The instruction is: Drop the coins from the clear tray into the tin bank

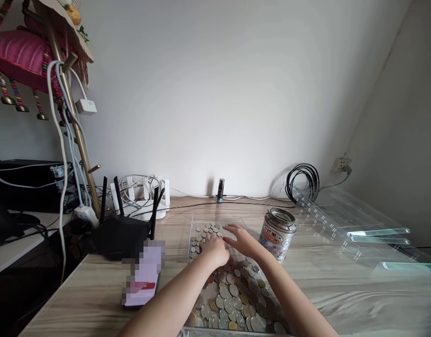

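Note:
A clear acrylic tray [217, 219] lies on the table, with many loose coins [228, 305] of silver and golden colour spread in it. Over its far part, my left hand [215, 250] reaches down with its fingers resting among the coins; its fingertips are partly hard to make out. Just to the right, my right hand [242, 239] has its fingers stretched apart toward the left hand, above the coins. Nothing shows in its grip. Both forearms cross the tray's near part and hide some coins. Right of the tray stands a round, printed tin [277, 236] with a slot in its lid.
Left of the tray are a phone [143, 281], a black router [122, 234] and a white router [148, 210]. Clear acrylic panels [356, 238] lie at the right. Near the wall are coiled black cable [302, 183] and a small dark upright object [220, 190].

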`<action>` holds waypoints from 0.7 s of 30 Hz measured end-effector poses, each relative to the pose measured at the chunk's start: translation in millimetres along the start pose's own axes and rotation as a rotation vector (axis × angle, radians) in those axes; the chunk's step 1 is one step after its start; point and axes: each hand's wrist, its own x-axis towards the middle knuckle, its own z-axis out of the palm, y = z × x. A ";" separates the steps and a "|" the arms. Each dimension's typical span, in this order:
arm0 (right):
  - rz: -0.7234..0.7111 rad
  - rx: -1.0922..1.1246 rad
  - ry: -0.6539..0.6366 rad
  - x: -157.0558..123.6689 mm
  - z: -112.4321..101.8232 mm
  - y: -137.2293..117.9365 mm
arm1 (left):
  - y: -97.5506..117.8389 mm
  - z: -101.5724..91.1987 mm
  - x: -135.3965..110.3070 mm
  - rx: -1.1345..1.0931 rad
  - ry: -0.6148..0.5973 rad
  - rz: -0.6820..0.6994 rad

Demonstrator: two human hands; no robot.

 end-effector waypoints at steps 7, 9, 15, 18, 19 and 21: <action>0.095 -0.272 -0.293 -5.8 13.5 1.8 | -7.4 0.9 -7.9 0.066 -0.043 -0.004; 0.111 -0.282 -0.299 -13.8 16.2 -9.3 | -9.3 4.8 -15.3 0.103 -0.059 0.011; 0.103 -0.279 -0.303 -50.1 19.0 -42.7 | -6.7 1.5 -53.7 0.217 -0.241 0.153; 0.127 -0.242 -0.279 -66.5 14.2 -48.1 | 7.0 -9.1 -72.8 0.476 -0.294 0.243; 0.136 -0.226 -0.284 -70.7 12.2 -48.3 | 13.9 -12.4 -77.7 0.609 -0.323 0.224; 0.161 -0.203 -0.313 -77.4 8.0 -47.4 | 28.8 -17.4 -85.2 0.878 -0.412 0.155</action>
